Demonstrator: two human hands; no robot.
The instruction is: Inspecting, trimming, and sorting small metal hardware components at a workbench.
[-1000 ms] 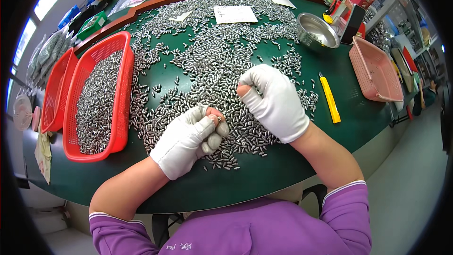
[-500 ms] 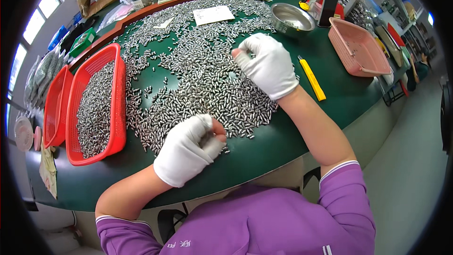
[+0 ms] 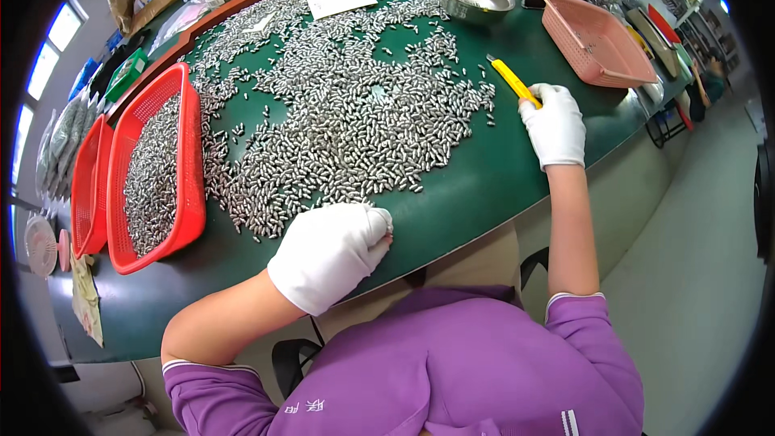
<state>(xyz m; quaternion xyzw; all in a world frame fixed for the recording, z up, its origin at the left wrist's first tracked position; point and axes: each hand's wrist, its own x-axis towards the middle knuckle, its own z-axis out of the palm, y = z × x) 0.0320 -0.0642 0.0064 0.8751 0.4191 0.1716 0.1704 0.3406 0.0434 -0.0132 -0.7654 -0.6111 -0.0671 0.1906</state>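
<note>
A wide spread of small silvery metal pellets (image 3: 347, 129), tapered at the ends, covers the middle of the green table. At its near edge my left hand (image 3: 329, 254), in a white glove with bare fingertips, is closed, thumb against curled fingers; whatever it holds is hidden. To the right of the pellets my right hand (image 3: 555, 127), gloved the same way, is closed over the near end of a yellow utility knife (image 3: 510, 79). The knife's far end points away to the left, and its near end is covered by the hand.
At the left, a red plastic basket (image 3: 194, 169) holds more pellets, beside another red basket (image 3: 89, 202). A steel bowl (image 3: 476, 2) and a pink basket (image 3: 593, 73) stand at the far right. White paper (image 3: 341, 2) lies on the pellets.
My right hand has moved from above the pellets to the right, onto the knife. My left hand has closed further near the table edge. The view has shifted slightly.
</note>
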